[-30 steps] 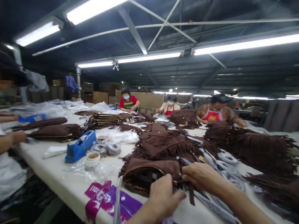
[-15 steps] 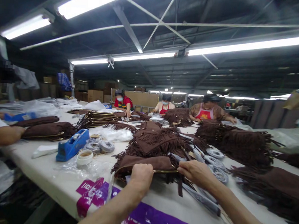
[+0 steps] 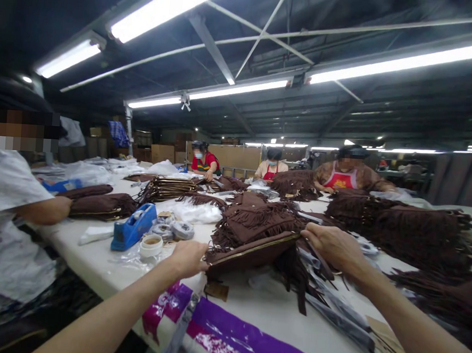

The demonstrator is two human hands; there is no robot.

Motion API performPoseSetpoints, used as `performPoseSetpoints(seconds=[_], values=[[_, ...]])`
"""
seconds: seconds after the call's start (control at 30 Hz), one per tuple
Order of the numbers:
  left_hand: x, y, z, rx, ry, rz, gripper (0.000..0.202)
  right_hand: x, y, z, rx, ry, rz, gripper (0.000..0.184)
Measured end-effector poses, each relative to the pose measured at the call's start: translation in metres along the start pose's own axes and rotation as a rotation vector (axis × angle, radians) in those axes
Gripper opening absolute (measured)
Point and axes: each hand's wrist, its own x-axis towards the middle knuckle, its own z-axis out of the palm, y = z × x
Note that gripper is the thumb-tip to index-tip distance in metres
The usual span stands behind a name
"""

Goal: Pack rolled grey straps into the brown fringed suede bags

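Note:
A brown fringed suede bag (image 3: 251,252) hangs lifted above the white table (image 3: 283,312), held between both my hands. My left hand (image 3: 189,258) is closed on its left end. My right hand (image 3: 331,247) grips its right end near the gold zip edge, with fringe hanging below. A small brown tag (image 3: 217,290) dangles under the bag's left end. Behind the bag lies a pile of more brown fringed bags (image 3: 257,218).
A blue tape dispenser (image 3: 133,228), tape rolls (image 3: 177,230) and a small white cup (image 3: 151,244) stand at left. Purple plastic (image 3: 245,342) lies at the near edge. A person in a white shirt (image 3: 5,226) works at left; three people sit at the far end.
The bag has been lifted off the table and stretched out. My left hand moved left along it, my right hand rose and shifted right.

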Motion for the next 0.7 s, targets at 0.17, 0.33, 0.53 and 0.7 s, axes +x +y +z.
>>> performPoseSetpoints(seconds=[0.17, 0.33, 0.53, 0.7], values=[[0.022, 0.038, 0.023, -0.054, 0.027, 0.098, 0.051, 0.011, -0.012, -0.024, -0.03, 0.017, -0.014, 0.03], [0.035, 0.056, 0.037, -0.091, 0.029, 0.132, 0.033, 0.001, 0.001, -0.01, -0.026, 0.025, -0.002, 0.027], [0.05, 0.049, 0.01, -0.18, -0.034, 0.268, 0.03, -0.014, 0.051, 0.044, 0.169, 0.054, -0.039, 0.026], [0.079, 0.036, -0.004, -0.255, -0.176, 0.389, 0.029, -0.032, 0.029, 0.06, 0.022, 0.29, -0.168, 0.025]])
